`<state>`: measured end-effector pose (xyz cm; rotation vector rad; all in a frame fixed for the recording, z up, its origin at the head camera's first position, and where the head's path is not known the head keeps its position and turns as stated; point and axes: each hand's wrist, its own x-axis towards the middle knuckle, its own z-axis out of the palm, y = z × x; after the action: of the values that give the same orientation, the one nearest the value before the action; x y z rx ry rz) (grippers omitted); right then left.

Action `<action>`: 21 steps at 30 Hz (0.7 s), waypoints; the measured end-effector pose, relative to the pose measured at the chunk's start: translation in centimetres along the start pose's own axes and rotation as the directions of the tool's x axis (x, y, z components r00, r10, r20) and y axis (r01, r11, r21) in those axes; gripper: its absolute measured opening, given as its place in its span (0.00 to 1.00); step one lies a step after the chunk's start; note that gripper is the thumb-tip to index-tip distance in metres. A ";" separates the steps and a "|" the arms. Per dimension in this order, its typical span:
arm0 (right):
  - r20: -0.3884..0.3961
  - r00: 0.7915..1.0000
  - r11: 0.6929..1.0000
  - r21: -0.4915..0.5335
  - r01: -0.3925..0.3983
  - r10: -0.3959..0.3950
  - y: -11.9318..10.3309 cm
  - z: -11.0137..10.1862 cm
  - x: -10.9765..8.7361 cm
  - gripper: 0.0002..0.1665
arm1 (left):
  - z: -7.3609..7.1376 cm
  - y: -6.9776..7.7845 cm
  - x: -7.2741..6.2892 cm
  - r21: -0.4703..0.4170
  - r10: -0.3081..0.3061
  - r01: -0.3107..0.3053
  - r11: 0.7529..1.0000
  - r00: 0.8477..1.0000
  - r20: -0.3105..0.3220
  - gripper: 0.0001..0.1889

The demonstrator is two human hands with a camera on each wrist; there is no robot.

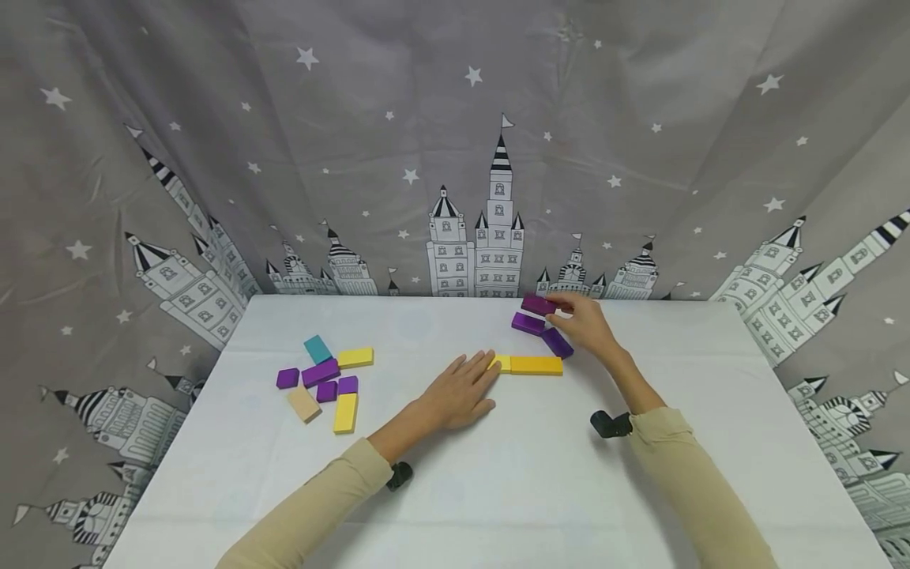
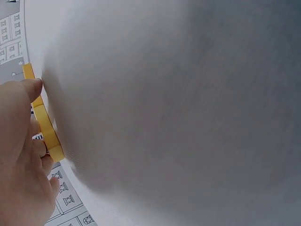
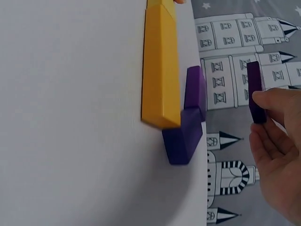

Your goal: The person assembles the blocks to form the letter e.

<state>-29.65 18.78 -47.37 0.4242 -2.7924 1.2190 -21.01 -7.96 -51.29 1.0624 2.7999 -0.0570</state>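
My right hand (image 1: 586, 322) pinches a dark purple block (image 3: 255, 92) by its end between thumb and fingers, raised above the table near its back edge. Below it lie a purple block (image 1: 528, 323) and a darker violet block (image 1: 558, 343), set at an angle to each other. My left hand (image 1: 456, 393) stretches out with straight fingers, its fingertips at a small yellow block (image 1: 502, 363). That block stands end to end with a long orange-yellow block (image 1: 536, 365). More yellow blocks (image 2: 46, 126) show beside the left hand in the left wrist view.
On the left of the white table (image 1: 512, 498) lies a loose group: a teal block (image 1: 317, 348), several purple blocks (image 1: 321, 372), two yellow blocks (image 1: 345, 413) and a tan block (image 1: 304, 405). A grey curtain (image 1: 441, 103) with printed castles hangs behind the table.
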 end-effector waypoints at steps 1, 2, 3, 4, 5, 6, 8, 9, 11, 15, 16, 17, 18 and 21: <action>0.004 1.000 1.000 0.001 0.002 -0.002 -0.1 0.3 0.3 0.23 | 0.0 0.0 0.0 0.000 0.002 -0.002 1.000 1.000 0.000 0.35; 0.008 1.000 1.000 0.003 0.004 -0.004 -0.3 0.7 0.5 0.23 | 0.1 0.0 0.0 0.002 0.004 -0.004 1.000 1.000 0.000 0.35; 0.013 1.000 1.000 -0.001 0.010 -0.010 -0.3 1.0 0.8 0.23 | 0.1 -0.1 0.0 0.003 0.006 -0.006 1.000 1.000 0.000 0.35; 0.020 1.000 1.000 -0.008 0.016 -0.016 -0.4 1.3 1.1 0.22 | 0.1 -0.1 0.0 0.001 0.008 -0.008 1.000 1.000 -0.001 0.35; 0.025 0.999 1.000 -0.010 0.023 -0.023 -0.4 1.6 1.3 0.22 | 0.2 -0.1 0.0 0.002 0.009 -0.009 1.000 1.000 -0.004 0.35; 0.030 0.999 0.999 -0.015 0.033 -0.032 -0.5 1.9 1.5 0.22 | 0.2 -0.1 0.0 0.002 0.010 -0.010 1.000 1.000 -0.002 0.36; 0.040 0.998 0.998 -0.023 0.051 -0.050 -0.6 2.4 1.9 0.21 | 0.2 -0.2 0.1 0.005 0.011 -0.011 1.000 1.000 -0.004 0.36; 0.045 0.997 0.998 -0.027 0.059 -0.058 -0.6 2.6 2.1 0.21 | 0.2 -0.2 0.1 0.004 0.011 -0.011 1.000 1.000 -0.004 0.36; 0.050 0.996 0.997 -0.031 0.072 -0.070 -0.7 3.1 2.5 0.20 | 0.2 -0.2 0.1 0.004 0.011 -0.011 1.000 1.000 -0.006 0.36; 0.056 0.995 0.996 -0.036 0.085 -0.083 -0.8 3.7 3.1 0.21 | 0.2 -0.2 0.0 -0.002 0.012 -0.012 1.000 1.000 -0.004 0.36; 0.056 0.995 0.996 -0.036 0.086 -0.084 -0.8 3.8 3.2 0.21 | 0.2 -0.2 0.0 -0.002 0.013 -0.013 1.000 1.000 -0.003 0.36; 0.058 0.995 0.995 -0.037 0.089 -0.087 -0.9 3.9 3.3 0.21 | 0.2 -0.2 0.0 -0.003 0.014 -0.014 1.000 1.000 -0.005 0.36; 0.058 0.994 0.995 -0.038 0.090 -0.088 -0.9 4.1 3.4 0.21 | 0.1 -0.2 0.0 -0.002 0.014 -0.014 1.000 1.000 -0.002 0.36; 0.063 0.994 0.994 -0.054 0.091 -0.088 -0.8 4.5 3.8 0.21 | 0.0 -0.1 -0.1 -0.003 0.018 -0.018 1.000 1.000 -0.008 0.35</action>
<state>-32.88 14.12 -49.23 0.5853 -2.8161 1.1246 -21.00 -8.08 -51.28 1.0891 2.7957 -0.0464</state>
